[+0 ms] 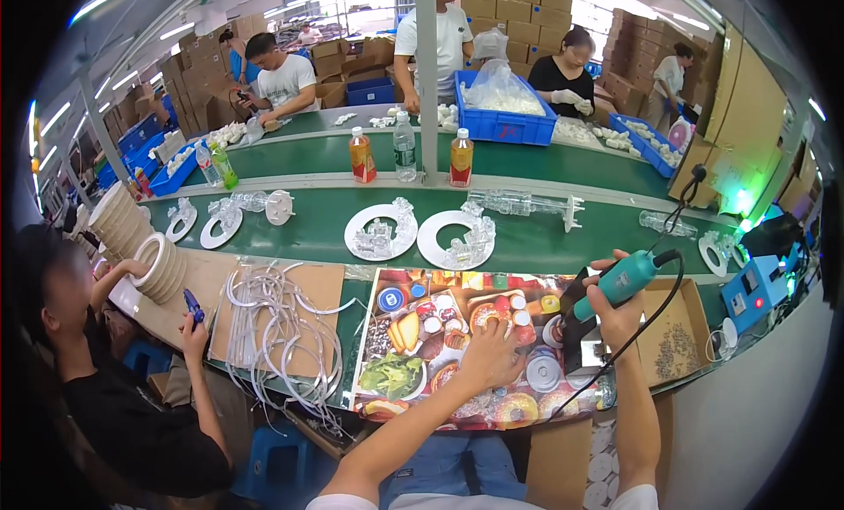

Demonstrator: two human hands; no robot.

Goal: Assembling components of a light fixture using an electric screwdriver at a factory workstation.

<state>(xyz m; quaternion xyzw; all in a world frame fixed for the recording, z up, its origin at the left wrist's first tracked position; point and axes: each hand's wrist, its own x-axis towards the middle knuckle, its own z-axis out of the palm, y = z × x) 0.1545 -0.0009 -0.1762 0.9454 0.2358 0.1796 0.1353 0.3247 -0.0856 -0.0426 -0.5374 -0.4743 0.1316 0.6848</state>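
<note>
My right hand [615,309] grips a teal electric screwdriver [617,284] with a black cable, its tip pointing down-left at a small round white part [554,331]. My left hand [490,353] lies flat, fingers spread, on a colourful food-printed mat [413,352] that covers the bench in front of me. Beyond the mat, two white rings with clear plastic parts [380,232] [455,239] lie on the green conveyor belt [316,233].
A cardboard box of small screws [675,345] stands right of my hand. At left, a seated person holds a blue tool [192,306] beside curved white strips [286,325] and stacked white rings [163,265]. Drink bottles [403,147], blue crates [503,116] and several workers are across the belt.
</note>
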